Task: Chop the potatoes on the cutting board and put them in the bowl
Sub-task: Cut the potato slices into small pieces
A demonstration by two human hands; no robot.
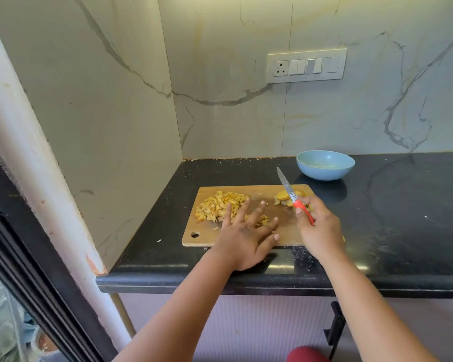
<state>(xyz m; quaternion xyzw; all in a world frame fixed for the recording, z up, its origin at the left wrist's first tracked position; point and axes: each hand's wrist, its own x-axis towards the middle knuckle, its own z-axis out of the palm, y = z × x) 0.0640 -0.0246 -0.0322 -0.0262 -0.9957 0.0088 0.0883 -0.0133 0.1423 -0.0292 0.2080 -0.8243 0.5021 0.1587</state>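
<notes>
Head view, kitchen corner. Black worktop (392, 205) set against marble-pattern wall panels.

Wooden cutting board (249, 237) lies flat near the front edge of the worktop, hanging hole at its near-left corner.

Chopped potatoes (219, 205): heap of small yellow pieces on the left half of the board. A few more pieces lie under and beside the left fingers.

Potato slices (283, 195): a small group of uncut rounds on the far right part of the board, partly hidden behind the blade and the right hand.

Left hand (246, 231): fingers straight and spread, palm down over the middle of the board, fingertips at the near-right edge of the chopped heap. Grips nothing.

Right hand (318, 227): fingers curled round the red handle of the knife (293, 195). Blade points up and away, tilted to the left, tip raised above the far edge of the board. Blade surface looks smeared with residue.

Bowl (325, 164): light blue, upright on the worktop beyond the far right corner of the board, apart from it. No potato visible inside.

Wall: white switch plate (307, 65) with one socket and several rocker switches, above and behind the bowl.

Pale crumbs are scattered on the worktop along the wall line and near the front edge.
</notes>
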